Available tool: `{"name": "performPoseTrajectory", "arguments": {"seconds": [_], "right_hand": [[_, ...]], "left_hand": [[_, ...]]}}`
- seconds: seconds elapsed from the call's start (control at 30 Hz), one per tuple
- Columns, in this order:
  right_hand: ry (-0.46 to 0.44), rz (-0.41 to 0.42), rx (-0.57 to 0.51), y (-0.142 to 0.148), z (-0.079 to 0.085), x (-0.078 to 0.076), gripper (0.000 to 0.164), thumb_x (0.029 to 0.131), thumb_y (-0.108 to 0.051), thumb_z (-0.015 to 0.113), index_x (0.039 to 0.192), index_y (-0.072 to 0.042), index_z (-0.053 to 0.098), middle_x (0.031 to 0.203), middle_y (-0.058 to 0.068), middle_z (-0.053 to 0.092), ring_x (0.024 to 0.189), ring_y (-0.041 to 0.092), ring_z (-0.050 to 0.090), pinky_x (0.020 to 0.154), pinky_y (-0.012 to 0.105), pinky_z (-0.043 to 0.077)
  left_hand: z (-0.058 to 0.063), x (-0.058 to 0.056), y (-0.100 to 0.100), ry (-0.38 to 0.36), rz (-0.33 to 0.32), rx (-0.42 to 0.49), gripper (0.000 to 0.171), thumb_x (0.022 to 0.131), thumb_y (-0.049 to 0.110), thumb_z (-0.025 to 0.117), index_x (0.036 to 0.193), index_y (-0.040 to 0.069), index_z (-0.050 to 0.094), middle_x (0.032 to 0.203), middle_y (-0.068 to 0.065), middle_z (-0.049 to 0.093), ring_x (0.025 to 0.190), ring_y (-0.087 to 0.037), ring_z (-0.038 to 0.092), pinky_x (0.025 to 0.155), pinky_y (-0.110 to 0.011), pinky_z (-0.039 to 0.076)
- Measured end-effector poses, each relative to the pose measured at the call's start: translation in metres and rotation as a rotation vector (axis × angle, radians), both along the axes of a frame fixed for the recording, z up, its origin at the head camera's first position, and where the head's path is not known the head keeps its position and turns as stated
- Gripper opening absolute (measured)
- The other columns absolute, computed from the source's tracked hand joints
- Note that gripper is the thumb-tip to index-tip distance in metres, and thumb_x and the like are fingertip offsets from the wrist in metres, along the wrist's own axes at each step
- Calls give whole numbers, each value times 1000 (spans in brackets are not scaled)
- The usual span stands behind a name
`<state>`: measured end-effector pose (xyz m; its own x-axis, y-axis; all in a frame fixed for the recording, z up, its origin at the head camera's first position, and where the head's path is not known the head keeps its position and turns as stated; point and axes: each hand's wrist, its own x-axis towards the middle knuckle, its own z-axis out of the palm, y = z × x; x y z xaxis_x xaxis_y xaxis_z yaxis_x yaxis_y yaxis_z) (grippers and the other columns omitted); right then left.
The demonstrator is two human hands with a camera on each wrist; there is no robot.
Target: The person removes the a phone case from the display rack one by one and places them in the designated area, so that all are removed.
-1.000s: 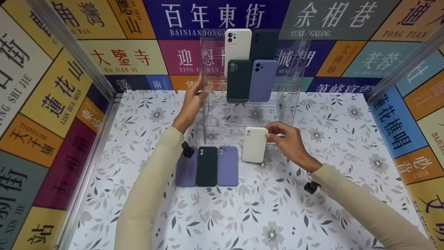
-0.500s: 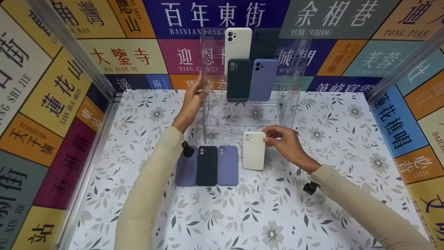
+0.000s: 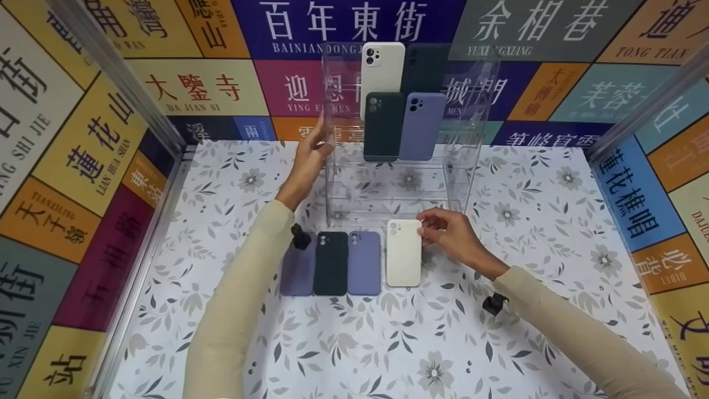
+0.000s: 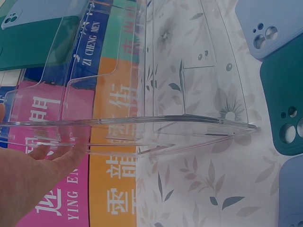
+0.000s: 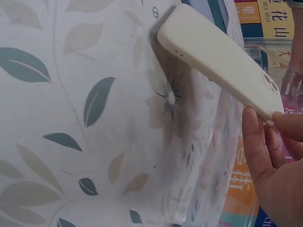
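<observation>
In the head view my right hand (image 3: 451, 235) pinches a white phone case (image 3: 404, 253) by its upper right corner. The right wrist view shows this case (image 5: 218, 52) tilted, its lower end near the table and the camera-hole end between thumb and fingers. My left hand (image 3: 307, 160) grips the left side of a clear acrylic display stand (image 3: 388, 208); some of its fingers are hidden behind the panel. On the stand are a white case (image 3: 382, 64), a dark green case (image 3: 383, 127), a purple case (image 3: 422, 127) and another dark green case (image 3: 425, 66) behind.
Left of the held case, a purple case (image 3: 364, 263), a dark green case (image 3: 331, 263) and a second purple case (image 3: 297, 271) lie side by side on the floral tablecloth (image 3: 343, 354). The left sleeve and wrist camera partly cover the last one. Sign-printed walls (image 3: 194, 88) surround the table.
My right hand has drawn the white phone case down, toward the front of the table, and level with the row of cases. The left hand has stayed on the display stand.
</observation>
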<state>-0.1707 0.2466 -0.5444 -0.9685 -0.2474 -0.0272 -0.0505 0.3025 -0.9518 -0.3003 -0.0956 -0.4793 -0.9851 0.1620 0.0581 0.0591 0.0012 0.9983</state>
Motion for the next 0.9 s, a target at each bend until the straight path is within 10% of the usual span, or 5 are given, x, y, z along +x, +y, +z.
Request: {"name": "performPoseTrajectory", "arguments": {"seconds": [0.9], "right_hand": [[-80,-24,-15,-8,-43,2,28,101,-2,77,127,8,74,103,25,72,84,23,75,73,35,67]], "left_hand": [[0,1,-2,5,3,-5,72,113,14,52,177,31,25,173,-4,44,152,-28,48,126,-50,39]]}}
